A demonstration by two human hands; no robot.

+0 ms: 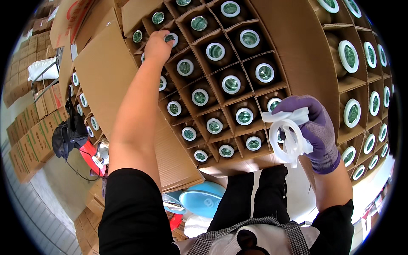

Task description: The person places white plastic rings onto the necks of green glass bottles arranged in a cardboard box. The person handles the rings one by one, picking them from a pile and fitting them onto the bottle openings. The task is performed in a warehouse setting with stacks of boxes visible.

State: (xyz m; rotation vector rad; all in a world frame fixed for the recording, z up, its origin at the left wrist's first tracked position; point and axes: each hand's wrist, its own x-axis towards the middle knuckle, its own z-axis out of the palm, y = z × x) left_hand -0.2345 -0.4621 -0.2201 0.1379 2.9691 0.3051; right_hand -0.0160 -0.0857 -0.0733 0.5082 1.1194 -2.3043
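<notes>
- Head view: at the far left, brown cartons [40, 140] are standing stacked, and a white sack [42, 70] is resting near them.
- Your bare left hand [158, 47] is touching a white ring [176, 39] on the mouth of a glass jar [169, 38] in the far left part of the open divided carton [240, 63]; I cannot tell whether your fingers are pinching or pressing it.
- That carton is holding greenish jars, one per compartment, most wearing white rings (a few near your left hand are showing bare glass rims).
- A blue basin [203, 199] is sitting beside your legs.
- Your right hand [318, 127], wearing a purple-and-grey glove, is gripping several loose translucent rings [299, 115] above the carton's near right side.
- Farther right, a second divided carton [352, 83] is holding more white-ringed jars.
</notes>
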